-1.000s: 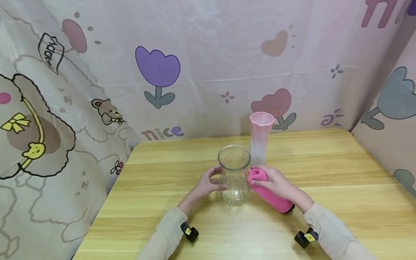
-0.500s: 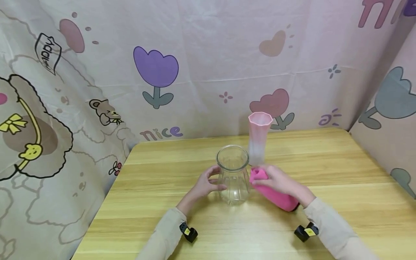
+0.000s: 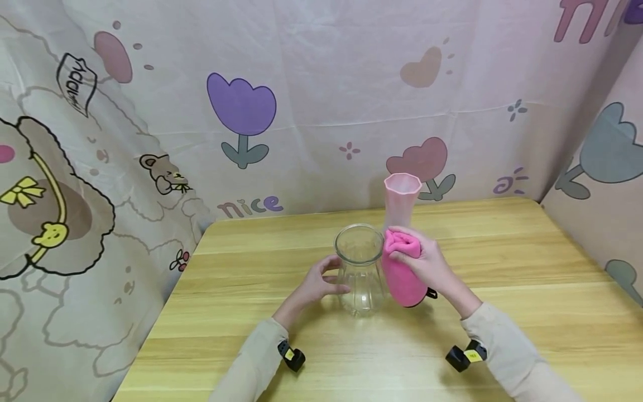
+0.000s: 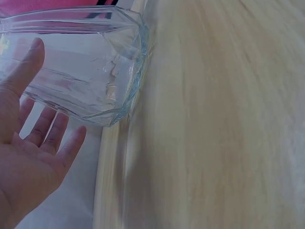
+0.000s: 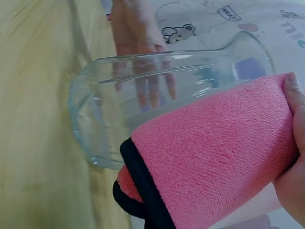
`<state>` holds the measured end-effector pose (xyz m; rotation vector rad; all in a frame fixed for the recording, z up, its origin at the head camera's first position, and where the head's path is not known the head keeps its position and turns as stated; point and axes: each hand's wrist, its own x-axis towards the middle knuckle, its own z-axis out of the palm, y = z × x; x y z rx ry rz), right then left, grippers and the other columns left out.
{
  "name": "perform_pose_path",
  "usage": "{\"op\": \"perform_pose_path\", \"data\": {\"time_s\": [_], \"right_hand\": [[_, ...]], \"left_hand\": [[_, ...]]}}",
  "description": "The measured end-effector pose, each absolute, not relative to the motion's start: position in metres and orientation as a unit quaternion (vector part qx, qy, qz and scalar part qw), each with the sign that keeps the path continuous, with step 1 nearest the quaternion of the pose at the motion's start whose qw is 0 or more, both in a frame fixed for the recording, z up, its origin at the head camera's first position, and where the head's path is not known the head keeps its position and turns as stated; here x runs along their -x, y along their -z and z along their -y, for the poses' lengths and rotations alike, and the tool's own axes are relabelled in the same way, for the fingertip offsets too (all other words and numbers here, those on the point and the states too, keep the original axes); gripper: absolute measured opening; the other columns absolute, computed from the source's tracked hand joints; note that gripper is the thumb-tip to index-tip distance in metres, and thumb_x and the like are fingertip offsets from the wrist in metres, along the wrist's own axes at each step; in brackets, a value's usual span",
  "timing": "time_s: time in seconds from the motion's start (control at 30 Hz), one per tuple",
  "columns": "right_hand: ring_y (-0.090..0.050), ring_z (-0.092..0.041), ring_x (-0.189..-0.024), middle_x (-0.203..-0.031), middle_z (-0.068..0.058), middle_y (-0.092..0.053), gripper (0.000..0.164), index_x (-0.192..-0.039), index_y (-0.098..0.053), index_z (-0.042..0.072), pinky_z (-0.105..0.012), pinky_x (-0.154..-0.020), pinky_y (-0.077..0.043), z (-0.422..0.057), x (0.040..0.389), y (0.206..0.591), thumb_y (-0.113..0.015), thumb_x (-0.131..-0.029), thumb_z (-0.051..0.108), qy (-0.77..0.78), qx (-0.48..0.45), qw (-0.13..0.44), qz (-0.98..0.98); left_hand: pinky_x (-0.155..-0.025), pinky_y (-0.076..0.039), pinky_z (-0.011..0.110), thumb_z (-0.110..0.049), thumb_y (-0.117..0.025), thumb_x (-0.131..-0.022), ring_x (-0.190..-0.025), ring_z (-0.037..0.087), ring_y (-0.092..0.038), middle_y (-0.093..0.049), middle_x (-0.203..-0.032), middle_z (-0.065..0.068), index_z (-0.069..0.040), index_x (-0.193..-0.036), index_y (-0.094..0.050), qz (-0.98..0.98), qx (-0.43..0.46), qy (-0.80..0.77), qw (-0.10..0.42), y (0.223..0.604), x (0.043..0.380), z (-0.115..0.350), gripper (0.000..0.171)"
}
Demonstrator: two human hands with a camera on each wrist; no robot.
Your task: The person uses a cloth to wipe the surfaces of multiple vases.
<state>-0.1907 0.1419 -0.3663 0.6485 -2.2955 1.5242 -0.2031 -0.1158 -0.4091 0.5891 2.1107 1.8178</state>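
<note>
A clear glass vase (image 3: 363, 279) stands upright on the wooden table. My left hand (image 3: 321, 279) is at its left side, thumb over the near face and fingers spread behind, with a gap at the palm in the left wrist view. To the vase's right, my right hand (image 3: 430, 264) grips a folded pink towel (image 3: 403, 282) near its top end. The towel hangs downward, and its black-edged lower end (image 5: 147, 183) points toward the table in the right wrist view. It hides part of the glass there.
A tall pink-to-white fluted vase (image 3: 403, 201) stands behind the right hand, its lower part hidden. Printed cloth (image 3: 321, 111) hangs behind and beside the wooden table (image 3: 251, 251).
My right hand has risen, bringing the towel from a slanted pose to a nearly upright one close to the glass vase. The left hand and the glass vase stay put.
</note>
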Motion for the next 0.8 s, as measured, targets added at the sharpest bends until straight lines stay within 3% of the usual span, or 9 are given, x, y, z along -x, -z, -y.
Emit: {"op": "perform_pose_path", "data": {"time_s": [0.2, 0.3, 0.47, 0.7, 0.8], "right_hand": [[-0.053, -0.029, -0.11, -0.117, -0.017, -0.058, 0.048, -0.122, -0.053, -0.002, -0.036, -0.093, -0.045, -0.136, 0.193, 0.381, -0.069, -0.079, 0.012, -0.497, -0.238, 0.109, 0.827], [-0.058, -0.028, -0.099, -0.106, -0.014, -0.063, 0.042, -0.116, -0.056, -0.001, -0.04, -0.085, -0.049, -0.138, 0.194, 0.386, -0.069, -0.08, 0.017, -0.468, -0.261, 0.066, 0.842], [-0.058, -0.015, -0.085, -0.095, -0.004, -0.064, 0.041, -0.113, -0.058, 0.003, -0.03, -0.072, -0.05, -0.147, 0.195, 0.39, -0.067, -0.081, 0.028, -0.395, -0.288, 0.01, 0.872], [-0.057, -0.025, -0.102, -0.108, -0.009, -0.062, 0.044, -0.117, -0.056, 0.002, -0.043, -0.086, -0.047, -0.148, 0.194, 0.375, -0.07, -0.079, 0.02, -0.437, -0.285, 0.078, 0.849], [-0.057, -0.02, -0.096, -0.102, -0.004, -0.062, 0.037, -0.111, -0.058, 0.006, -0.039, -0.082, -0.049, -0.143, 0.194, 0.374, -0.07, -0.078, 0.02, -0.423, -0.301, 0.108, 0.848]], "left_hand": [[-0.095, -0.043, 0.044, 0.003, -0.073, -0.071, -0.116, 0.041, -0.042, -0.045, -0.122, 0.024, 0.007, -0.127, -0.041, -0.742, -0.208, -0.624, 0.13, 0.408, 0.202, 0.117, 0.065], [-0.095, -0.043, 0.042, 0.003, -0.073, -0.07, -0.116, 0.039, -0.042, -0.046, -0.122, 0.023, 0.006, -0.128, -0.041, -0.745, -0.21, -0.62, 0.129, 0.409, 0.202, 0.116, 0.066], [-0.096, -0.043, 0.041, 0.004, -0.074, -0.069, -0.117, 0.036, -0.042, -0.046, -0.123, 0.021, 0.005, -0.129, -0.041, -0.743, -0.207, -0.622, 0.131, 0.417, 0.207, 0.116, 0.068], [-0.094, -0.045, 0.039, -0.001, -0.076, -0.069, -0.116, 0.036, -0.043, -0.047, -0.123, 0.018, 0.0, -0.13, -0.042, -0.745, -0.216, -0.619, 0.121, 0.435, 0.217, 0.118, 0.069], [-0.092, -0.046, 0.037, -0.007, -0.077, -0.07, -0.114, 0.036, -0.046, -0.048, -0.122, 0.017, -0.002, -0.129, -0.043, -0.741, -0.232, -0.62, 0.114, 0.437, 0.217, 0.119, 0.068]]}}
